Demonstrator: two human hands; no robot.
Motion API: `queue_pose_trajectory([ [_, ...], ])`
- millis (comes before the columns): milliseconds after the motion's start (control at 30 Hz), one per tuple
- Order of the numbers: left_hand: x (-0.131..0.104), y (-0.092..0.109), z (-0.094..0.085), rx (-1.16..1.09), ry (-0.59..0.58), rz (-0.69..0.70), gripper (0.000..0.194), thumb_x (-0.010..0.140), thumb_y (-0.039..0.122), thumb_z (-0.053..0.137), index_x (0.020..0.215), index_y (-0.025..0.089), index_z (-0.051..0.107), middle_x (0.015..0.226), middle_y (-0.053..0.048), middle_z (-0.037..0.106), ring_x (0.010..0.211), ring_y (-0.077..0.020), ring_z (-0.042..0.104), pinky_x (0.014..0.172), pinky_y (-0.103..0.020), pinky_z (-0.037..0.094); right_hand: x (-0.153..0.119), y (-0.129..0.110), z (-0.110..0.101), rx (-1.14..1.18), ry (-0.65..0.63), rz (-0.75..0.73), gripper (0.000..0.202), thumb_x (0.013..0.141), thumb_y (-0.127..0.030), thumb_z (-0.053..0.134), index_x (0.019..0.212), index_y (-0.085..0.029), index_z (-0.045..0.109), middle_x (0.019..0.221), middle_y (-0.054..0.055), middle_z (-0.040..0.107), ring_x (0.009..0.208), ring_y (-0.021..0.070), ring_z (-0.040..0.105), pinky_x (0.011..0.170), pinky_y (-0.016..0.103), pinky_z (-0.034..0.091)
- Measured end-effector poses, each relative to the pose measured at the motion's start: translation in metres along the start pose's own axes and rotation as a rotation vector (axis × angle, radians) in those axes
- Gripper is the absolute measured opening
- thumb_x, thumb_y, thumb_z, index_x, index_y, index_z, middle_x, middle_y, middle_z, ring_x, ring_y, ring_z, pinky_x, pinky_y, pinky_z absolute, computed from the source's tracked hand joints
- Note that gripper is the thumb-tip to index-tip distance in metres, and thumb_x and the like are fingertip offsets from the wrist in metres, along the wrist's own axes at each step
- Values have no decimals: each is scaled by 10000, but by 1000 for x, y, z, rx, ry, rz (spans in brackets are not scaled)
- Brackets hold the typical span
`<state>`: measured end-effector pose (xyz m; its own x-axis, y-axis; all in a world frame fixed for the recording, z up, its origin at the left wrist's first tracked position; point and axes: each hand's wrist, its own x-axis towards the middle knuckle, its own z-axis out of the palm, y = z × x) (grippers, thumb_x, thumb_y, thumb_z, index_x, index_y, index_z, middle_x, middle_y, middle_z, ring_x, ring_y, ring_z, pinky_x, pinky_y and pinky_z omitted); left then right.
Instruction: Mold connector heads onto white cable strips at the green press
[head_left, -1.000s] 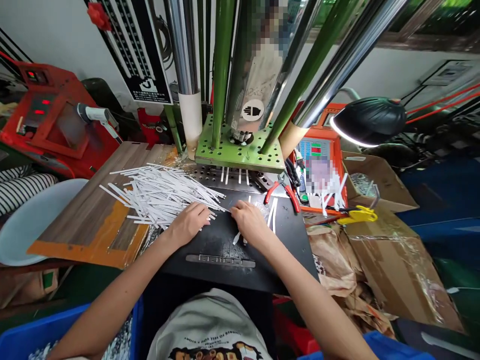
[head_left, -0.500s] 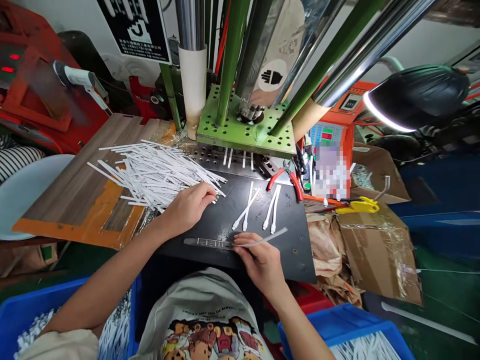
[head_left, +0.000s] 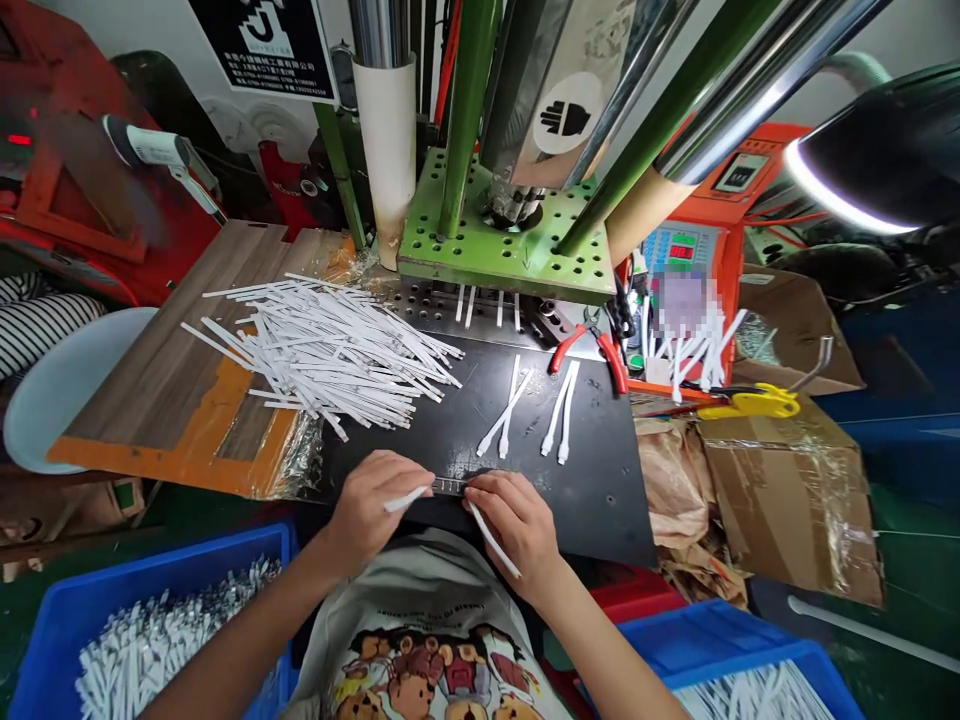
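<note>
My left hand [head_left: 379, 505] is closed, pinching a white flat strip [head_left: 405, 499] at the near edge of the black work plate [head_left: 600, 500]. Opposite it, my right hand [head_left: 517, 515] is closed on another white strip [head_left: 496, 545], whose free end points toward me. A thin slotted bar [head_left: 450, 486] spans the gap between my fingertips; both its ends are hidden by my hands. Beyond my left hand lies a loose pile of white strips [head_left: 330, 350]. Two pairs of white strips with plug-like ends, one pair crossed [head_left: 504, 415], the other side by side [head_left: 562, 410], lie farther off.
A green press plate [head_left: 502, 265] hangs over a metal bed with several strip ends under it. Red-handled pliers [head_left: 611, 360] lie at the right. Blue bins [head_left: 172, 560] of strips flank me. A lamp [head_left: 877, 160] and a carton [head_left: 795, 500] stand rightward.
My left hand has left the pile with a strip and come to the slotted bar near my right hand. The strip in my right hand now points toward me. The view has shifted slightly.
</note>
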<state>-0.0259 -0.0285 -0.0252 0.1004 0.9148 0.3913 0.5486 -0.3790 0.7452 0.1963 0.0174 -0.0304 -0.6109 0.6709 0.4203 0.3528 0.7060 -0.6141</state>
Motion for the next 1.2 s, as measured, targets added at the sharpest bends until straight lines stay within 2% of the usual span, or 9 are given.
queue_pose_trajectory([
  [267,1,7,7,213,-136,95,120,930,114,549,987,165,642,959,-51,717,926,-173,651,842,-329,473,0,2,1,16,15,-12,205,922,-87,509,1045,-201,627,951,76,686,895,192,614,776,339,518],
  [333,3,9,6,266,-131,155,121,926,111,544,988,152,639,947,-60,717,919,-182,651,825,-334,469,3,3,-7,30,-68,1,227,927,-87,483,1054,-200,633,966,78,680,895,191,615,780,333,520],
  [400,5,9,3,296,-141,186,115,928,113,538,981,142,635,924,-62,714,898,-184,650,809,-336,462,12,6,-17,48,-248,27,286,927,-59,438,1072,-195,643,995,77,672,898,180,618,793,311,520],
  [467,11,6,-3,276,-226,190,124,943,123,518,963,152,637,917,-49,710,874,-171,646,793,-322,457,29,11,-23,30,-410,63,348,921,-27,401,1093,-187,658,1004,74,666,897,169,620,807,285,512],
  [567,31,-6,-18,198,-385,200,164,967,148,486,972,177,646,948,-31,703,892,-150,637,810,-284,465,66,21,-20,-102,-444,116,312,939,-65,434,1072,-171,696,945,72,663,876,173,619,798,270,490],
  [700,71,-28,-31,517,-284,78,178,961,142,468,957,163,644,956,-75,660,944,-210,588,844,-341,460,118,24,5,-328,-498,195,234,975,-205,494,973,-195,728,929,62,665,901,178,624,787,255,458],
  [800,94,-38,-32,727,-334,10,168,933,137,492,824,160,618,905,-93,614,927,-250,560,807,-376,447,141,21,22,-457,-513,280,244,979,-228,479,934,-176,714,960,85,663,908,203,635,749,270,456],
  [1067,102,-42,-45,650,-339,3,192,955,145,437,825,170,576,835,-49,607,818,-192,573,764,-311,443,146,18,26,-512,-497,391,159,945,-253,541,1004,-167,661,994,97,678,870,226,669,713,287,450],
  [1200,98,-27,-66,453,-118,-63,167,991,214,420,1005,179,583,903,-32,648,785,-145,615,721,-258,462,141,19,22,-504,-523,416,120,925,-279,594,983,-206,669,990,69,683,877,214,667,715,281,434],
])
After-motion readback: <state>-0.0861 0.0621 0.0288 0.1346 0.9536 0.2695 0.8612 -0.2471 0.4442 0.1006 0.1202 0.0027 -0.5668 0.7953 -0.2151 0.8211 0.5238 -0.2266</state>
